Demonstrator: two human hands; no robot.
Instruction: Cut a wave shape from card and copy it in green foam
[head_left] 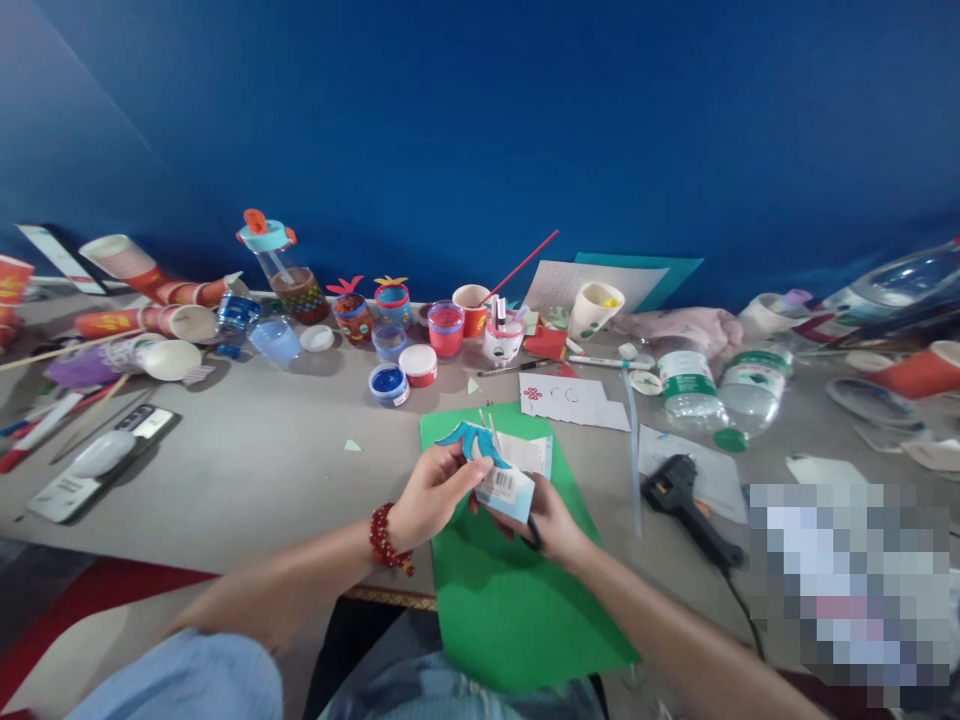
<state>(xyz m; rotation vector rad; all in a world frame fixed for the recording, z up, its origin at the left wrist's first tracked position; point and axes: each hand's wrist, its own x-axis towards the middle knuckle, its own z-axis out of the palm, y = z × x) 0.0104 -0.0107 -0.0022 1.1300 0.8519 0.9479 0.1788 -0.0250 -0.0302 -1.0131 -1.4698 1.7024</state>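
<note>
Above a green sheet (517, 620), my left hand (433, 490), with a red bead bracelet at the wrist, pinches a piece of printed card (506, 490) that has a blue cut shape (476, 442) at its upper left. My right hand (553, 520) is closed on scissors, whose black handle (533, 534) shows beside the fingers. The thin blade tips (489, 425) stick up past the card's top edge, and the rest of the blades is hidden behind the card. Another pale printed piece (534, 452) shows behind the card.
Paint pots (389, 384), decorated cups (502, 340) and a drink bottle (289, 275) line the back of the table (285, 450). A black glue gun (691, 510) and plastic bottles (754, 390) lie to the right. A phone (105, 465) and brushes are at the left.
</note>
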